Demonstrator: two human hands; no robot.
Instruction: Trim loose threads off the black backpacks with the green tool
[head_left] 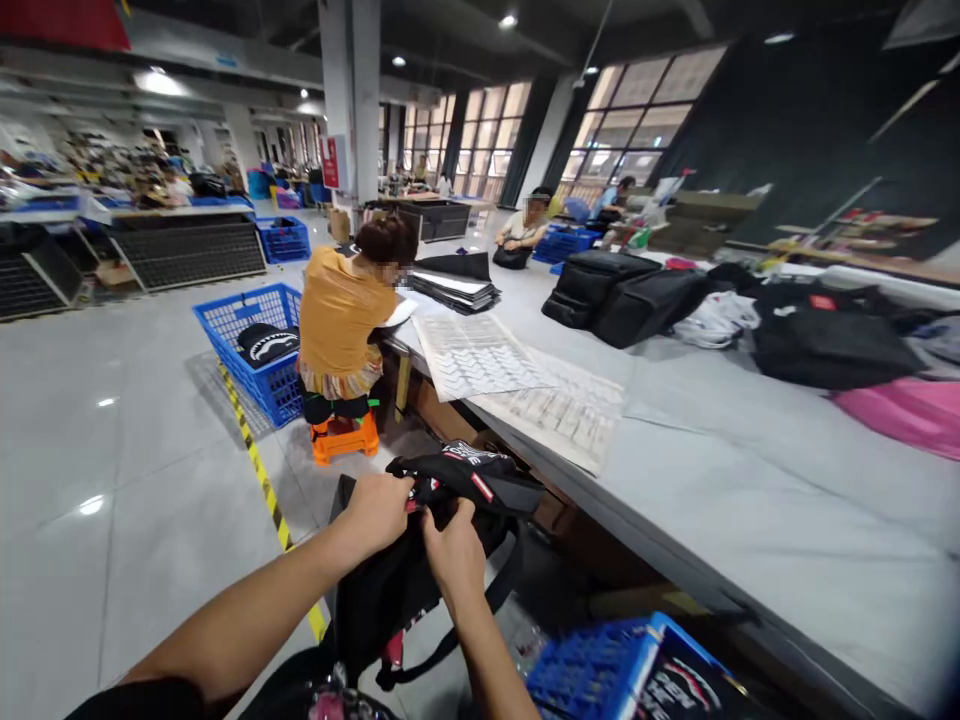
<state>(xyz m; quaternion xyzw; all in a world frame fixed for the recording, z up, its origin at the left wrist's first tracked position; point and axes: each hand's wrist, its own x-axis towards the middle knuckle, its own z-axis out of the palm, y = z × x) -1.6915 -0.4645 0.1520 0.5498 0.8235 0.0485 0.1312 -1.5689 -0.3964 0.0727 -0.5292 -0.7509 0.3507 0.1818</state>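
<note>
Two hands close on one black bag: the left hand (379, 512) has its fingers curled over the upper edge, and the right hand (455, 550) pinches that edge just beside it. The bag (375, 600) hangs below them toward six o'clock, its lettered part at one. A blue basket (592, 665) sits at four, the table (720, 490) spans one to four, printed paper (480, 355) lies at one, and a seated person (341, 320) is at eleven.
</note>
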